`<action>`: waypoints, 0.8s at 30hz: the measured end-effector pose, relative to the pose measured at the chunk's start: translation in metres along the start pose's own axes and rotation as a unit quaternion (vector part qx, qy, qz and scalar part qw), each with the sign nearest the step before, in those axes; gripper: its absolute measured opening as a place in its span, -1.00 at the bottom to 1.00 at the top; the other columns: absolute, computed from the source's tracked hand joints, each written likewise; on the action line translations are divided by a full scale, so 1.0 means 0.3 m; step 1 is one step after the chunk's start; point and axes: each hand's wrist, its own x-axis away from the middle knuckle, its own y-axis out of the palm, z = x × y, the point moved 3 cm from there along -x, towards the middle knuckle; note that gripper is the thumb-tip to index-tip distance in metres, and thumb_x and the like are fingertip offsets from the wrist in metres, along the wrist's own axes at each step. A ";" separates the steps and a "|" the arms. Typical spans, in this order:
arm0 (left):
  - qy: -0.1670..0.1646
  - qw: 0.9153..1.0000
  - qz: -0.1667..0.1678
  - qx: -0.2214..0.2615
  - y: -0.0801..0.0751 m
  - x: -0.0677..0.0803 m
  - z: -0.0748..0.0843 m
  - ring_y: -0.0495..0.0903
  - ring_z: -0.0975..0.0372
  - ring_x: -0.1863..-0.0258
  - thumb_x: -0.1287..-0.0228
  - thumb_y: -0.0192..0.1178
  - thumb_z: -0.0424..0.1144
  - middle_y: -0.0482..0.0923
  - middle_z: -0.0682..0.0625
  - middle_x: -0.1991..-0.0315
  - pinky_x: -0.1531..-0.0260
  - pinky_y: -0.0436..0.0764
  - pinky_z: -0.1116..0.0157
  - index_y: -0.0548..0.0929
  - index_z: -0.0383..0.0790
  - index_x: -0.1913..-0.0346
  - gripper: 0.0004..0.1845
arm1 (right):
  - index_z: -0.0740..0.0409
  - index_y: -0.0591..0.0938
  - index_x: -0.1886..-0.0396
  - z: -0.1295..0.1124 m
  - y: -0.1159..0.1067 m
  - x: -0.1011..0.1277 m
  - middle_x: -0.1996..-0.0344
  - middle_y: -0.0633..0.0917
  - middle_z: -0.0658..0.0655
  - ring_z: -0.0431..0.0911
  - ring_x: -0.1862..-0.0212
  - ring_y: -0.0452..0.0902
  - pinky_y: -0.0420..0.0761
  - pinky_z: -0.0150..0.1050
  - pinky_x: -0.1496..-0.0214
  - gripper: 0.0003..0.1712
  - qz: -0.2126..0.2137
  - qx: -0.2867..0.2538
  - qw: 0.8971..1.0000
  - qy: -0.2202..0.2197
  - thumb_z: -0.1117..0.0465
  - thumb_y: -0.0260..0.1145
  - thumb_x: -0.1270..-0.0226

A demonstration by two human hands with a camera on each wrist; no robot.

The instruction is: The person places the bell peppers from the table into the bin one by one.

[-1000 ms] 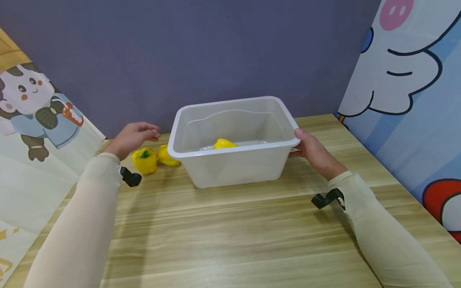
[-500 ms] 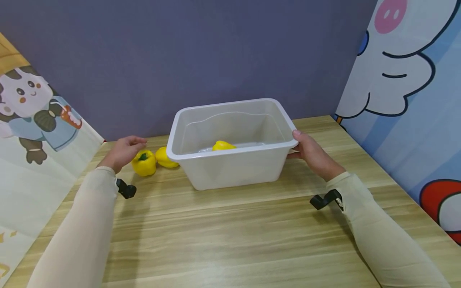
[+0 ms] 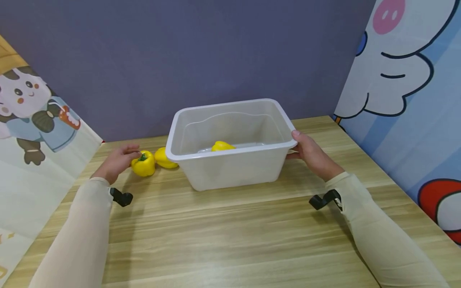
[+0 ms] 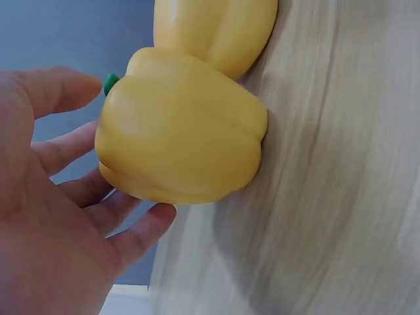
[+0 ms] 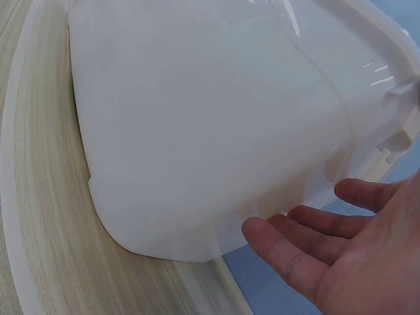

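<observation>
A white plastic bin (image 3: 230,170) stands on the wooden table (image 3: 230,240) with one yellow bell pepper (image 3: 222,146) inside. Two more yellow peppers lie left of it: one with a green stem (image 3: 143,163) and one behind it (image 3: 165,158). My left hand (image 3: 120,159) reaches the stemmed pepper. In the left wrist view its relaxed fingers (image 4: 65,190) cup the stemmed pepper (image 4: 184,131) and the little finger touches it. My right hand (image 3: 310,154) is at the bin's right corner, thumb on the rim. Its fingers (image 5: 308,236) lie straight under the lip of the bin (image 5: 197,131).
A purple wall (image 3: 180,48) backs the table. Cartoon-printed sheets hang at the left (image 3: 29,120) and right (image 3: 414,100). Bare wood stretches in front of the bin toward me.
My left hand has come down and forward from above the peppers to touch the stemmed one. The right hand and the bin have stayed put.
</observation>
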 end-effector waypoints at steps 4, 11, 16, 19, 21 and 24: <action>0.009 1.000 0.004 0.013 0.007 0.005 -0.022 0.10 -0.22 -0.47 -0.61 -0.06 -0.07 -0.03 -0.39 -0.53 -0.36 0.24 -0.13 -0.06 -0.36 -0.58 -0.28 | 0.31 0.20 -0.50 0.002 0.000 0.002 -0.24 0.43 0.38 -0.14 -0.15 0.53 0.63 -0.06 -0.06 -0.20 0.000 -0.001 1.000 0.001 -0.24 -0.26 -0.64; 0.001 0.999 0.020 0.026 0.021 0.017 -0.063 0.18 -0.19 -0.42 -0.59 -0.06 0.01 -0.03 -0.36 -0.54 -0.31 0.34 -0.11 0.01 -0.36 -0.57 -0.26 | 0.27 0.19 -0.52 0.008 0.001 0.002 -0.27 0.38 0.43 -0.13 -0.18 0.51 0.61 -0.03 -0.08 -0.19 -0.004 -0.003 1.000 0.002 -0.26 -0.26 -0.63; -0.012 0.999 0.023 0.047 0.029 0.013 -0.091 0.17 -0.18 -0.43 -0.58 -0.05 0.06 -0.06 -0.35 -0.55 -0.31 0.34 -0.10 -0.01 -0.35 -0.58 -0.23 | 0.25 0.18 -0.53 0.010 0.002 0.000 -0.28 0.37 0.43 -0.11 -0.19 0.50 0.61 -0.03 -0.09 -0.21 -0.007 -0.004 1.000 0.002 -0.24 -0.27 -0.64; -0.020 0.997 0.017 0.072 0.035 0.010 -0.106 0.13 -0.17 -0.45 -0.58 -0.07 0.08 -0.10 -0.34 -0.56 -0.33 0.31 -0.08 -0.05 -0.37 -0.58 -0.20 | 0.25 0.19 -0.53 0.006 0.003 -0.001 -0.29 0.36 0.43 -0.10 -0.20 0.49 0.61 -0.03 -0.08 -0.22 -0.007 -0.006 1.000 -0.001 -0.23 -0.27 -0.64; -0.024 0.995 0.012 0.092 0.040 0.010 -0.114 0.12 -0.15 -0.45 -0.58 -0.10 0.09 -0.10 -0.34 -0.56 -0.35 0.28 -0.06 -0.08 -0.39 -0.58 -0.19 | 0.24 0.19 -0.53 0.003 0.003 -0.001 -0.30 0.36 0.42 -0.10 -0.20 0.48 0.61 -0.04 -0.07 -0.22 -0.008 -0.009 1.000 -0.003 -0.23 -0.27 -0.64; -0.030 0.993 0.011 0.111 0.047 0.011 -0.124 0.12 -0.12 -0.44 -0.58 -0.12 0.12 -0.09 -0.34 -0.55 -0.39 0.25 -0.03 -0.09 -0.41 -0.58 -0.17 | 0.22 0.20 -0.54 0.001 0.003 0.000 -0.30 0.37 0.39 -0.09 -0.21 0.48 0.61 -0.06 -0.07 -0.23 -0.009 -0.008 1.000 -0.006 -0.23 -0.26 -0.64</action>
